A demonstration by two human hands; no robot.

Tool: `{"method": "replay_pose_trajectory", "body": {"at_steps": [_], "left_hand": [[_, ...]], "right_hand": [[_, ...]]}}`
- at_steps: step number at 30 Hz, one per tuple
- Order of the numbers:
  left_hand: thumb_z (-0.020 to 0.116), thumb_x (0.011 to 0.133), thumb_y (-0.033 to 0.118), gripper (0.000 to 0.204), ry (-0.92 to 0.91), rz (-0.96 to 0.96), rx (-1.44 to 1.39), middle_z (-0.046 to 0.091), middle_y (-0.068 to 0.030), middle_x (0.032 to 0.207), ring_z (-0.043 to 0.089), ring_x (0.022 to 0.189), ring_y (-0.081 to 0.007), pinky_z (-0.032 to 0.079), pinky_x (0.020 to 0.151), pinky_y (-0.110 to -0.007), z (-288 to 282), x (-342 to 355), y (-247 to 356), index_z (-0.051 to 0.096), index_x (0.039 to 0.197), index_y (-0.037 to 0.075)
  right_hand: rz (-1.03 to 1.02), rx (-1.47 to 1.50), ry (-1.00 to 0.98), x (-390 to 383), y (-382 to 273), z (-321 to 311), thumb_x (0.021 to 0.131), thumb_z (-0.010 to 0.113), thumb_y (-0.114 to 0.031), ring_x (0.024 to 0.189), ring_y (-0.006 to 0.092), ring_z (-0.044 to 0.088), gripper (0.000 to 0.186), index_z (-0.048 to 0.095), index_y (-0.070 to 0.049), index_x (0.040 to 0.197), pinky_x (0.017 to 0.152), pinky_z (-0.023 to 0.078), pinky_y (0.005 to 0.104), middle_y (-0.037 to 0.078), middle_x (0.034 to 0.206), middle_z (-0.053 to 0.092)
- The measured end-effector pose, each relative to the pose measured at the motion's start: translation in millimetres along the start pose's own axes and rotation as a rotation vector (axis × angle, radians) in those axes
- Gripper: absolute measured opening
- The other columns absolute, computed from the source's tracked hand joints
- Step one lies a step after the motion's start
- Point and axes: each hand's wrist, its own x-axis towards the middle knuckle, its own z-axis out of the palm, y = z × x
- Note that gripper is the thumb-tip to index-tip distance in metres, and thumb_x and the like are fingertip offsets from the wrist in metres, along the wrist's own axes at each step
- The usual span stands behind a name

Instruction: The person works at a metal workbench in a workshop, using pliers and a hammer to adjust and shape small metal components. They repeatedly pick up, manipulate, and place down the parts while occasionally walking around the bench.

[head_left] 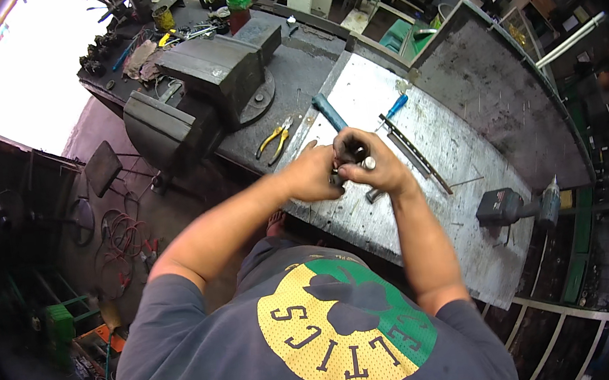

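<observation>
My left hand [315, 174] and my right hand [370, 161] meet over the front edge of a pale metal sheet [458, 150] on the workbench. Together they grip a small dark metal part [346, 157] with a shiny silver end between the fingers; its exact shape is hidden by my fingers. A small grey cylinder [373, 196] lies on the sheet just below my right hand. A blue-handled hammer [329, 113] lies just beyond my hands.
A big grey bench vise [203, 89] stands at the left of the dark bench. Yellow-handled pliers [274, 141], a blue-handled screwdriver [394, 108], a long metal strip [416, 156] and a power drill [517, 207] lie around. A green-capped bottle [238, 2] stands far back.
</observation>
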Motion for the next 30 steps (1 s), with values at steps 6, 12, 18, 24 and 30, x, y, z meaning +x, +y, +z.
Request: {"method": "replay_pose_trajectory", "body": {"at_steps": [6,12,18,24,30], "left_hand": [[0.079,0.082,0.037,0.034,0.048,-0.039,0.093,0.074,-0.0189,0.086,0.074,0.085,-0.0374,0.06,0.078,-0.048,-7.0,-0.6,-16.2,0.072,0.097,0.007],[0.079,0.079,0.023,0.056,0.209,-0.141,-0.107,0.072,-0.0239,0.099,0.071,0.094,-0.0421,0.058,0.083,-0.048,4.5,-4.6,2.9,0.057,0.126,0.001],[0.09,0.077,0.029,0.049,-0.237,0.117,-0.146,0.073,-0.0207,0.112,0.069,0.111,-0.0369,0.053,0.099,-0.045,-24.9,-0.1,-38.1,0.069,0.112,0.003],[0.074,0.086,0.023,0.026,0.461,-0.156,-0.162,0.075,-0.019,0.091,0.073,0.086,-0.04,0.059,0.076,-0.046,44.7,-11.4,-2.0,0.072,0.106,0.006],[0.092,0.077,0.032,0.069,-0.294,-0.07,-0.088,0.069,-0.0177,0.124,0.066,0.117,-0.032,0.051,0.103,-0.042,-10.8,-3.1,-22.1,0.061,0.13,-0.001]], "right_hand": [[-0.095,0.136,0.659,-20.3,27.8,43.7,0.087,0.083,-0.012,0.101,0.017,0.065,0.061,0.053,0.001,0.138,0.089,0.053,0.03,0.011,0.114,0.065],[-0.034,-0.048,0.542,5.7,40.7,42.6,0.076,0.089,-0.013,0.071,0.0095,0.057,0.037,0.061,-0.003,0.098,0.067,0.051,0.0275,0.001,0.079,0.06],[-0.12,0.154,0.071,-9.8,40.8,11.3,0.081,0.078,-0.011,0.087,0.0114,0.06,0.043,0.06,-0.005,0.12,0.078,0.053,0.0277,0.003,0.099,0.063],[0.005,-0.002,0.802,-13.4,25.5,79.2,0.082,0.09,-0.028,0.092,0.0179,0.064,0.052,0.06,-0.003,0.117,0.088,0.055,0.0346,0.01,0.096,0.066],[-0.328,-0.009,-0.136,21.7,55.3,-13.6,0.074,0.077,-0.02,0.086,0.018,0.06,0.04,0.064,0.0,0.107,0.081,0.052,0.0338,0.008,0.094,0.064]]}}
